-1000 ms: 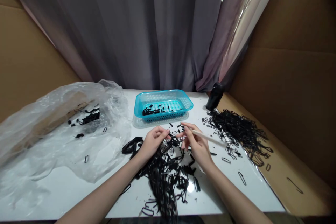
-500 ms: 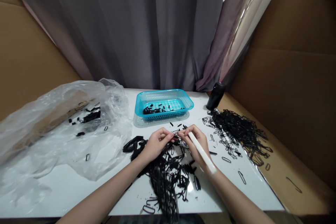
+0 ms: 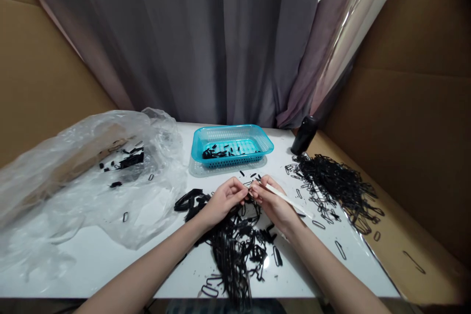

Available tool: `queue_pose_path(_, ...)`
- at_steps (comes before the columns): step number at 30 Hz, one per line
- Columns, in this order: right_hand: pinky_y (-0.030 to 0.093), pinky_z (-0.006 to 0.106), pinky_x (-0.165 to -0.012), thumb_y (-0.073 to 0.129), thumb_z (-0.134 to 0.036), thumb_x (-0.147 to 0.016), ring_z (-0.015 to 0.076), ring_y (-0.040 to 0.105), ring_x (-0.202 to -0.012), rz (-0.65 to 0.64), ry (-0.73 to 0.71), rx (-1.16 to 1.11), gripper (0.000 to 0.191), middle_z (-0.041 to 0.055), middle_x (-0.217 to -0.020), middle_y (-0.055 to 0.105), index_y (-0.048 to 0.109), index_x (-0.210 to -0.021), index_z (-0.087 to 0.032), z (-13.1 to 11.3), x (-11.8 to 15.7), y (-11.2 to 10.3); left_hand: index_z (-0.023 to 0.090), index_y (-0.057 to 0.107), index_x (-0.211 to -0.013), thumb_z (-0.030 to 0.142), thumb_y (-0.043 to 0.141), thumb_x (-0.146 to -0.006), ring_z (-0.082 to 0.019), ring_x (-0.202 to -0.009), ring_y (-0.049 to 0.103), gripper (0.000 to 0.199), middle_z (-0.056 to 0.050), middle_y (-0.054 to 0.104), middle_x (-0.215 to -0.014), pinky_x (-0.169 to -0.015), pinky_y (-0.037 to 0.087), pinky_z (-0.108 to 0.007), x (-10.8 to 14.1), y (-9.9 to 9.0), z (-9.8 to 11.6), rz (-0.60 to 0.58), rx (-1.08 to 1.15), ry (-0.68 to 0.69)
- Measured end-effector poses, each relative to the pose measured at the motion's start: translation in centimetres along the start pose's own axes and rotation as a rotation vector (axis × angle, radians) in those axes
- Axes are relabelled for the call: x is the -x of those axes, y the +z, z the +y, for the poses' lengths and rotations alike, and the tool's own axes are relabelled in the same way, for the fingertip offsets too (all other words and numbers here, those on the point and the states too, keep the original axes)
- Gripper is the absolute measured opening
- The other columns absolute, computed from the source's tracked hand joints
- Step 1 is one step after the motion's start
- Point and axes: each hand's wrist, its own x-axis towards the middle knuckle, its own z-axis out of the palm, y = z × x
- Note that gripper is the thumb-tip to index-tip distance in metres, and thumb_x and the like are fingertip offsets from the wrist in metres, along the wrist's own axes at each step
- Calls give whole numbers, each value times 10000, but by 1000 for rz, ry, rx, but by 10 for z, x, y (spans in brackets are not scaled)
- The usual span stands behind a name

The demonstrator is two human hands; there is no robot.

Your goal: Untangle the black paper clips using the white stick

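Note:
My left hand point(image 3: 227, 198) pinches something too small to make out, its fingertips meeting those of my right hand point(image 3: 271, 199). A slim white-handled tool point(image 3: 289, 198) is gripped in my right hand, its handle slanting back over the wrist. Under and in front of both hands lies a tangled heap of black strips and loops point(image 3: 231, 255). Beyond them stands a turquoise basket point(image 3: 270, 146) with small black pieces point(image 3: 210, 153) inside. A few more small pieces lie between basket and hands.
Crumpled clear plastic point(image 3: 91, 186) covers the left of the white table point(image 3: 110, 274). At right are a pile of black loops point(image 3: 331, 181), scattered single loops and a black bottle point(image 3: 304, 135). Cardboard walls point(image 3: 412, 122) flank the table; a grey curtain point(image 3: 184, 39) hangs behind.
My right hand has turned, so the white handle now lies flatter and points more to the right. My left hand stays close to the same place. The view has shifted slightly.

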Motion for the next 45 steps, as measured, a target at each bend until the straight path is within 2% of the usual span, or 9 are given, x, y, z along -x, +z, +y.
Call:
queue_pose_path(6, 429, 244, -641, 787, -295, -743, 125, 544, -680, -24, -67, 50, 372, -41, -728, 616, 421, -730, -234, 2, 5, 4, 196, 604, -964, 396, 763, -757, -141, -790, 590, 329, -21, 646, -839, -674, 447, -231, 3, 5, -2, -41, 273, -110)
queue_pose_path(10, 442, 253, -622, 767, -325, -758, 140, 569, -695, 41, -134, 119, 379, -35, -744, 628, 399, -730, -241, 5, 6, 6, 188, 631, -961, 347, 752, -735, -175, -862, 611, 301, -41, 650, -905, -733, 502, -275, 5, 8, 0, -18, 353, -141)
queue_pose_path(13, 457, 265, -612, 766, -342, -751, 144, 577, -676, 83, -153, 147, 398, -30, -764, 636, 381, -726, -245, 6, 7, 8, 180, 631, -915, 329, 807, -676, -156, -827, 620, 332, -32, 645, -931, -713, 511, -258, 4, 10, -2, 36, 288, -119)
queue_pose_path(16, 484, 282, -640, 768, -353, -742, 155, 598, -696, 94, -150, 188, 401, -24, -790, 640, 383, -721, -245, 7, 9, 10, 165, 600, -833, 311, 880, -584, -90, -642, 592, 401, 9, 650, -837, -613, 483, -214, 2, 10, -5, 111, 186, -106)
queue_pose_path(19, 489, 282, -672, 766, -361, -740, 153, 600, -707, 102, -157, 207, 402, -34, -783, 626, 382, -718, -243, 7, 10, 10, 154, 575, -779, 338, 899, -546, -94, -589, 600, 440, 17, 671, -708, -578, 471, -210, 0, 9, -7, 134, 130, -131)
queue_pose_path(25, 425, 246, -574, 738, -382, -767, 126, 522, -620, 14, -102, 194, 394, -48, -749, 574, 369, -750, -247, 0, 8, 6, 160, 545, -684, 365, 903, -526, -97, -500, 589, 442, 38, 663, -579, -547, 470, -224, -1, 7, -4, 58, 81, -153)
queue_pose_path(28, 413, 249, -600, 730, -385, -779, 125, 513, -637, -44, -114, 298, 383, -44, -747, 570, 377, -736, -241, -7, 5, -1, 158, 556, -682, 343, 900, -542, -92, -483, 582, 415, 53, 637, -539, -546, 464, -219, 0, 6, -3, 22, 59, -172)
queue_pose_path(37, 441, 283, -665, 656, -354, -857, 149, 538, -714, -187, -161, 641, 296, -6, -788, 605, 402, -756, -239, -25, 4, -22, 156, 605, -745, 312, 878, -583, -109, -508, 604, 354, 33, 657, -575, -582, 468, -243, 1, 0, -5, -75, -4, -244)
queue_pose_path(45, 436, 280, -641, 654, -347, -855, 157, 556, -696, -187, -171, 821, 282, 2, -775, 630, 424, -737, -235, -37, 5, -31, 148, 653, -826, 269, 860, -619, -114, -582, 644, 317, 7, 698, -665, -626, 488, -238, -4, -19, -9, -79, -39, -219)
